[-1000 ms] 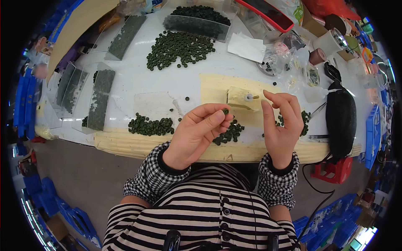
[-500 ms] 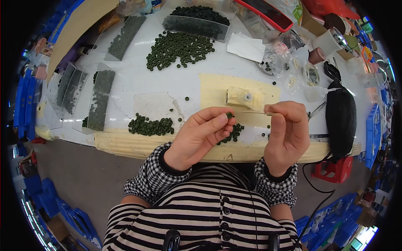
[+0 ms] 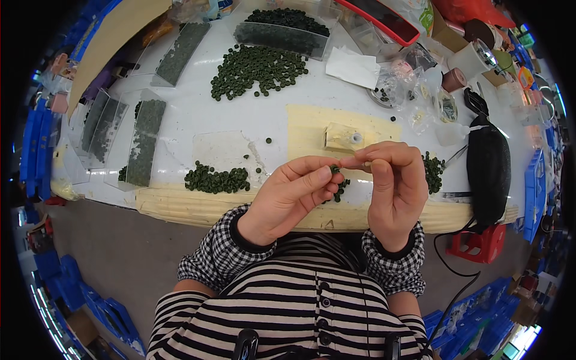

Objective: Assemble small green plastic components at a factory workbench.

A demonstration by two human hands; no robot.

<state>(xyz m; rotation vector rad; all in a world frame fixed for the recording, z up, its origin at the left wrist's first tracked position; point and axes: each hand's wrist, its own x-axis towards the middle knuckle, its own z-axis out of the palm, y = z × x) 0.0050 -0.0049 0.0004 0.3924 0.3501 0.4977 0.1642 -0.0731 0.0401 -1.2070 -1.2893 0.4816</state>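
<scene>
My left hand (image 3: 285, 195) pinches a small round dark green piece (image 3: 335, 170) between thumb and forefinger. Close beside it, my right hand (image 3: 397, 195) is closed on a thin stick-like tool (image 3: 360, 168), whose exact kind is too fine to make out. The tool's tip is at or near the green piece; whether they touch is unclear. Below and behind the fingers lies a small heap of like green pieces (image 3: 342, 191), partly covered. Just beyond the hands a tape-wrapped block (image 3: 341, 138) with a pale round fitting sits on a yellowish sheet (image 3: 303, 129).
Green pieces also lie in a left heap (image 3: 217, 180), a right heap (image 3: 433, 173) and a wide far pile (image 3: 258, 71). Clear trays (image 3: 146, 144) stand at left. A black pouch (image 3: 487, 171), a red-edged phone (image 3: 384, 21) and a white tissue (image 3: 353, 66) are around. Padding lines the table's front edge.
My right hand has moved left with the thin tool, up to my left hand's fingertips. The right heap of green pieces is now uncovered. My left hand has shifted slightly right.
</scene>
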